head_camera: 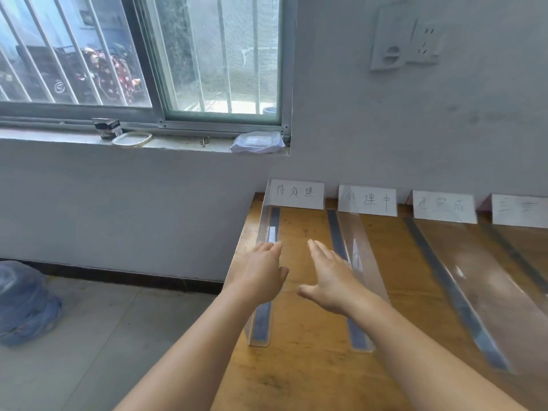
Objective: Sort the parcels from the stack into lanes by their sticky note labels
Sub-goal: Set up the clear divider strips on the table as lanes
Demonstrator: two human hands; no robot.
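Observation:
A wooden table (308, 378) carries several lanes marked off by clear plastic dividers (360, 250) and dark tape strips. White paper signs with handwritten characters stand at the far end of each lane; the leftmost sign (295, 193) heads the lane under my hands. My left hand (261, 271) and my right hand (329, 274) reach out side by side over this leftmost lane, fingers straight, holding nothing. No parcels or sticky notes are in view.
The table's left edge (237, 262) drops to a tiled floor (103, 336), where a blue bag (23, 304) lies. A windowsill (178, 145) holds a small box, a dish and a wipes pack. A grey wall with a socket plate (406, 40) backs the table.

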